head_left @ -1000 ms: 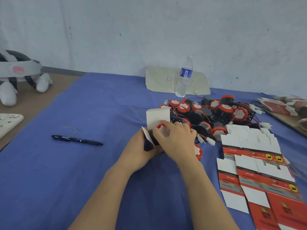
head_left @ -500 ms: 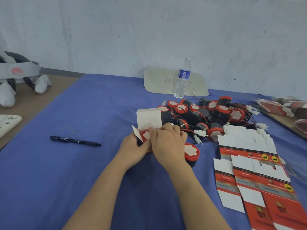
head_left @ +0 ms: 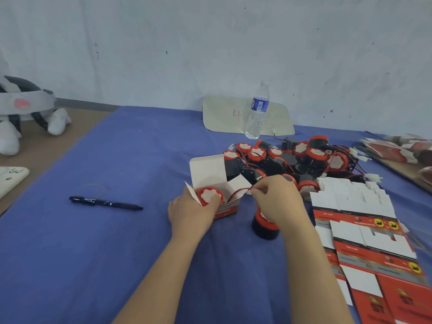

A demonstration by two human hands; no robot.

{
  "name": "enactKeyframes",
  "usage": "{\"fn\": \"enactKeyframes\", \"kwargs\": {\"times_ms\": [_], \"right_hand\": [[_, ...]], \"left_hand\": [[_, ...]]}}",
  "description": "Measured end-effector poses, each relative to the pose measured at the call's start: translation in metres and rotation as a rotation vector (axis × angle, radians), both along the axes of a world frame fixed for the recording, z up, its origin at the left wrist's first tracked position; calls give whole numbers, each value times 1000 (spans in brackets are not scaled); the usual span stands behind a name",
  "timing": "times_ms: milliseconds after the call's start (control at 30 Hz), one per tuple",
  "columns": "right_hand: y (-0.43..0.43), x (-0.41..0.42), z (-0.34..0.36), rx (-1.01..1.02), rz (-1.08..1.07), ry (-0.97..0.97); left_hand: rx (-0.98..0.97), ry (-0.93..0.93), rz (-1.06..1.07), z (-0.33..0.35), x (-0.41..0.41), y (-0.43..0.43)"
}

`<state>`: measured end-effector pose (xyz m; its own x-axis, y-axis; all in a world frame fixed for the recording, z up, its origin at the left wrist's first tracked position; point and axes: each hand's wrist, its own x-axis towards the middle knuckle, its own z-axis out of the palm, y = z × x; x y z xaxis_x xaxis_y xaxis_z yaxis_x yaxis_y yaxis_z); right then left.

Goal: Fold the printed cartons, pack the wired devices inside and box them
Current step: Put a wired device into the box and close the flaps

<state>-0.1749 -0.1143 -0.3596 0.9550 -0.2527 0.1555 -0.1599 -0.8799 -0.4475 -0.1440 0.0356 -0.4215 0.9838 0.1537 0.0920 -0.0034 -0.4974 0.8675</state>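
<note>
Open carton (head_left: 230, 208) is at the centre of the blue-covered surface (head_left: 117, 242), just in front of the pile of devices (head_left: 304, 160).
- Its mouth is turned up and toward the viewer. The white lid flap stands upright on the far side, and the side flaps are spread outward.
- The printed red wall is seen on the near right.

Contents: one device (head_left: 209, 195) is seated in the left part of the carton, with its red cap and white face pointing up out of the mouth. A red wire (head_left: 240, 191) runs from inside the carton out to the right, roughly level.

Left hand (head_left: 189, 213): its grip is closed round the carton's left end, with the thumb lying against the device's cap.

Right hand (head_left: 278, 202): its grip is a fingertip pinch on the red wire, just right of the carton.

A second device (head_left: 265, 226) stands upright on the surface below the right hand, with its black body down and red cap up.

Flat cartons (head_left: 364, 232) are fanned out unfolded at the right. Their long axes run from near to far, with the white flaps at the far end.

Also noted:
- A pen (head_left: 105, 203) lies left to right, well to the left of the carton.
- A water bottle (head_left: 257, 111) stands upright at the far edge.
</note>
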Motion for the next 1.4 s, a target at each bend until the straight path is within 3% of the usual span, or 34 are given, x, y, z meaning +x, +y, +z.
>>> {"fn": "enactKeyframes", "kwargs": {"times_ms": [167, 300, 367, 533, 633, 700, 800, 1033, 1100, 1233, 1400], "right_hand": [[25, 7, -3, 329, 179, -127], [34, 8, -5, 870, 287, -74], [28, 8, -9, 809, 330, -95], [29, 15, -19, 220, 152, -267], [29, 17, -20, 127, 88, -357], [28, 17, -21, 168, 97, -377], [26, 15, -21, 385, 67, -411], [25, 12, -10, 950, 160, -232], [24, 12, -12, 834, 172, -236], [20, 13, -17, 320, 88, -338], [24, 17, -22, 94, 99, -499]], "left_hand": [[3, 13, -39, 2, 0, 1], [17, 12, -61, 4, 0, 1], [14, 11, -71, 5, -2, 2], [-24, 31, -91, 8, -6, 2], [-17, 31, -82, 6, -5, 3], [-5, 28, -61, 4, -3, 2], [15, 27, -43, 3, -2, 1], [63, 16, -33, 3, 0, -1], [55, 8, -30, 3, -1, -1], [57, 1, -26, 3, -2, -1], [71, 3, -30, 4, -2, -1]]}}
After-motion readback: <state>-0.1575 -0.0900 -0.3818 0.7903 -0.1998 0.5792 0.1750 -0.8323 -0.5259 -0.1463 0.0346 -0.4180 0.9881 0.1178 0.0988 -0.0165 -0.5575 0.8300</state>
